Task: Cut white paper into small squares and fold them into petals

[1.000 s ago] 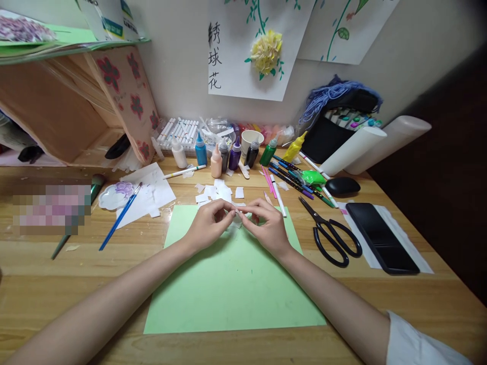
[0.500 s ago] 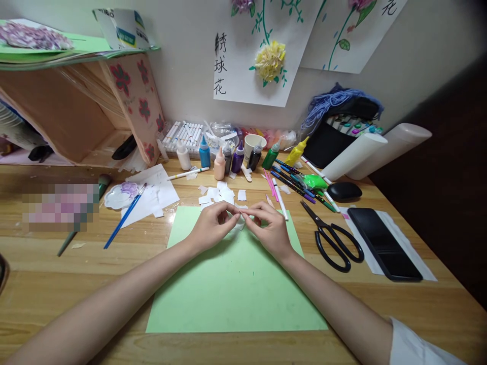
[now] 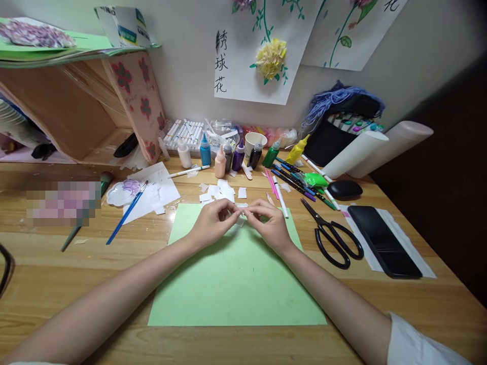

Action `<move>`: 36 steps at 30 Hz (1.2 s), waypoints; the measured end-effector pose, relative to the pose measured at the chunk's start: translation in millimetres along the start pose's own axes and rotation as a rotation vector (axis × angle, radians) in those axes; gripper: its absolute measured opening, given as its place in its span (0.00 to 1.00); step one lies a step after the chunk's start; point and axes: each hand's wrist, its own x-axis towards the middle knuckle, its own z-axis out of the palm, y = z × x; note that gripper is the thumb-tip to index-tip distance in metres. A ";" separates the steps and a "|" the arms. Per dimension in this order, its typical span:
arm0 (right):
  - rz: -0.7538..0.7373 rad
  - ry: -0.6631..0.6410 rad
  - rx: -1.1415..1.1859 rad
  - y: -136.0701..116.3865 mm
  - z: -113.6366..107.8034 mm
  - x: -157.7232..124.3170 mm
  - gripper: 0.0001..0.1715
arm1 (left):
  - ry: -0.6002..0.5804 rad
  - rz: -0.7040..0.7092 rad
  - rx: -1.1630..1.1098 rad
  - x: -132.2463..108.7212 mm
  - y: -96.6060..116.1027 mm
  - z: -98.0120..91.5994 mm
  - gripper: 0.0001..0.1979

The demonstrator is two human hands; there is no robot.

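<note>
My left hand (image 3: 213, 223) and my right hand (image 3: 271, 226) meet over the far edge of a green sheet (image 3: 236, 284). Both are closed in a pinch, thumbs against forefingers, on a small piece of white paper (image 3: 242, 213). The fingers cover most of that piece. Just beyond the hands lies a loose pile of cut white paper pieces (image 3: 224, 190). One more paper scrap (image 3: 240, 222) rests on the green sheet beneath the fingertips.
Black scissors (image 3: 331, 233) and a phone (image 3: 384, 242) lie to the right. Several paint bottles (image 3: 238, 156) line the back, with markers (image 3: 292, 182) beside them. A paintbrush (image 3: 127, 212) and a white palette (image 3: 120, 194) are at the left. Paper flower pictures (image 3: 262, 66) hang on the wall.
Both hands stay together at nearly the same spot, with slight finger movement at the pinch. The whole view has shifted a little.
</note>
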 end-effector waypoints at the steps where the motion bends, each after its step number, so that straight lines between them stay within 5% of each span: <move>1: 0.028 -0.015 0.035 1.8 -0.5 0.9 0.10 | -0.001 0.004 0.013 -0.2 0.0 0.1 0.11; 7: 0.141 -0.079 0.174 7.9 -2.2 4.2 0.10 | -0.012 0.029 0.065 -0.9 0.2 0.5 0.09; 36: 0.125 -0.166 0.210 9.8 -4.7 3.8 0.09 | 0.012 -0.003 -0.052 -0.6 -3.5 -1.0 0.10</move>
